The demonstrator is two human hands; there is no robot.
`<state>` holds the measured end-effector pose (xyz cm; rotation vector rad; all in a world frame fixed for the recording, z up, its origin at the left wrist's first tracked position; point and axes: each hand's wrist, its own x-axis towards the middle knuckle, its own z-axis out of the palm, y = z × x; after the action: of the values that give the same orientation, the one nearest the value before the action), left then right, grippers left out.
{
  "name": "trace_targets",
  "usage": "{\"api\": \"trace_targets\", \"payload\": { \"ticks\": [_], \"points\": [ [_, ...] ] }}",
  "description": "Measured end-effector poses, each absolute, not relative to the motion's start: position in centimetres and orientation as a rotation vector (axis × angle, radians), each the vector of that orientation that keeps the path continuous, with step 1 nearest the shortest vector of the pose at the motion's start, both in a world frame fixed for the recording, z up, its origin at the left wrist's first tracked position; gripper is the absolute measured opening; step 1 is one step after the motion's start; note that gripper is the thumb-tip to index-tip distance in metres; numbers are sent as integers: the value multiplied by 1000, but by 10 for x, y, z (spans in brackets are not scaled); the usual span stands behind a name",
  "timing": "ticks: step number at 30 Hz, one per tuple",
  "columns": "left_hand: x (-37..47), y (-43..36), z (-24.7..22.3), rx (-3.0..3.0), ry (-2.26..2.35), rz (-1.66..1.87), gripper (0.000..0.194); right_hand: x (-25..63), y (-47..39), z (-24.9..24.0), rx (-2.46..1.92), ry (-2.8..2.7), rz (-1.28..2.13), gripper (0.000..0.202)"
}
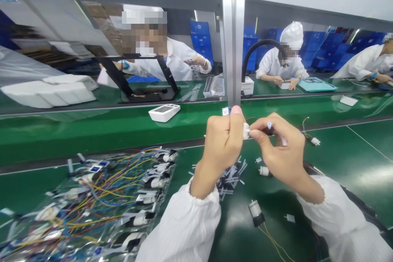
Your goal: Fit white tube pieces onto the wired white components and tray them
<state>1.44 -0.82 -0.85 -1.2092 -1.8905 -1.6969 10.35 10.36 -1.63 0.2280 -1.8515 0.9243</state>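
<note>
My left hand (224,137) is closed around a small white part (246,131), which sticks out on its right side. The thumb and forefinger of my right hand (281,145) pinch the near end of that part. A thin item with a pale blue-white tip (269,125) shows between the fingers of my right hand. Below the hands, a pile of small grey strips (231,180) lies on the green table. A silver and black motor with yellow wires (256,213) rests nearer to me, and another small motor (264,171) lies under my right hand.
At left, a clear plastic tray holds several wired parts (150,182). A white device (164,112) sits on the green conveyor (92,131) beyond. A metal post (233,49) rises ahead. Several people in white coats work across the line. Another wired motor (315,141) lies at right.
</note>
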Motion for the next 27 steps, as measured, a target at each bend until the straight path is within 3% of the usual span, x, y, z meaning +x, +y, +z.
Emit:
{"api": "trace_targets", "payload": {
  "ticks": [5, 15, 27],
  "points": [
    [16, -9, -10, -1185, -1881, -1578, 57, 102, 102, -19, 256, -1835, 906, 15],
    [19, -7, -9, -1187, -1920, -1890, 63, 100, 101, -23, 261, -1812, 899, 14],
    [18, -8, -10, -1205, -2135, -1529, 56, 102, 101, -24, 222, -1871, 658, 22]
  ]
}}
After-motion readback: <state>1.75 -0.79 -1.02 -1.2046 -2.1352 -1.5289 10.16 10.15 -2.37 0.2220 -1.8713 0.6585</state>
